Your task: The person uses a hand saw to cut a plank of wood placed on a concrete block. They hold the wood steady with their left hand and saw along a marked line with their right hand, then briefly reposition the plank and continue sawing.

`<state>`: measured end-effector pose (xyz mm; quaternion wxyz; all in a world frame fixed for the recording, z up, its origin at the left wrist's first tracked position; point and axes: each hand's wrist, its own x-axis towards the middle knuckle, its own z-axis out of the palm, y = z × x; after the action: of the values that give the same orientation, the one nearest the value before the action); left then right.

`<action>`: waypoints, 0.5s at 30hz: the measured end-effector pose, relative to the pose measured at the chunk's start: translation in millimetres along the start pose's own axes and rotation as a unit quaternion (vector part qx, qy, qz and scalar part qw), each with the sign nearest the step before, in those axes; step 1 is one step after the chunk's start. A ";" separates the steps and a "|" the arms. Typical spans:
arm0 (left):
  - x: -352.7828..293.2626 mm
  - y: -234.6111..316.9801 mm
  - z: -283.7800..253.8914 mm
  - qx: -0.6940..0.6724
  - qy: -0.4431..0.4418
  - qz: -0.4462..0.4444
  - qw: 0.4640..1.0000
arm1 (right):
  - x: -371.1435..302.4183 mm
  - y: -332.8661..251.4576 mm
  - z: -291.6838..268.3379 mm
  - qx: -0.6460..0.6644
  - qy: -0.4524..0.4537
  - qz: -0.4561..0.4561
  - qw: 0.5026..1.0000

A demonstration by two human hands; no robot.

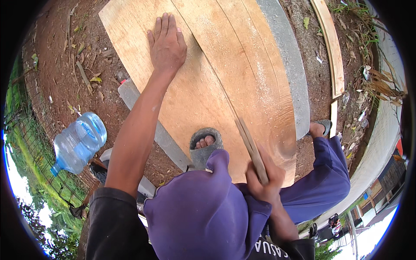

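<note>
A large plywood sheet (190, 86) lies in front of me, with a long straight cut running down it from the far edge. My left hand (168, 45) rests flat on the sheet, left of the cut, its fingers stretched out. In my right hand (266, 175) is the worn wooden handle of what looks like a handsaw (251, 149), seen nearly edge-on at the near end of the cut; its blade cannot be made out. That hand is closed round the handle and slightly blurred. My sandalled foot (204, 142) presses on the sheet between both hands.
Grey concrete supports (288, 69) lie under the sheet on both sides. A large clear blue water bottle (80, 143) lies at the left near a wire fence. Long wood strips (331, 47) lie on the ground at right. Sawdust (262, 80) covers the sheet's right part.
</note>
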<state>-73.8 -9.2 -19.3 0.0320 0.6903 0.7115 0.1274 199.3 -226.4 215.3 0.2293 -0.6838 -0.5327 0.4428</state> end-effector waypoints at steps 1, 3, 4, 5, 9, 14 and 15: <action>-0.9 4.8 1.7 -0.004 -0.005 -0.001 1.000 | -23.2 1.7 -17.3 -0.019 -0.004 0.005 1.000; 3.6 14.3 0.2 -0.005 -0.010 0.000 1.000 | -35.2 2.0 -25.5 -0.027 -0.003 0.041 0.999; -0.6 14.9 1.6 -0.008 -0.016 -0.003 1.000 | -40.0 -1.2 -27.4 -0.035 -0.003 0.063 0.997; -0.2 14.8 1.9 -0.010 -0.015 -0.003 1.000 | -19.4 1.1 -9.8 -0.011 0.028 0.033 0.999; 6.9 17.6 -0.4 -0.023 -0.013 0.008 1.000 | 116.0 -8.0 62.5 0.090 -0.005 0.051 0.995; 1.7 13.3 4.8 -0.009 -0.004 0.012 1.000 | 79.1 -0.8 51.5 0.046 0.017 0.024 0.999; 2.5 5.2 1.2 -0.003 0.000 0.005 1.000 | 43.5 8.3 38.4 0.040 0.021 0.001 0.999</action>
<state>-68.6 -6.5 -18.9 0.0332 0.6935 0.7079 0.1300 172.8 -194.7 173.8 0.2674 -0.6838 -0.5092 0.4489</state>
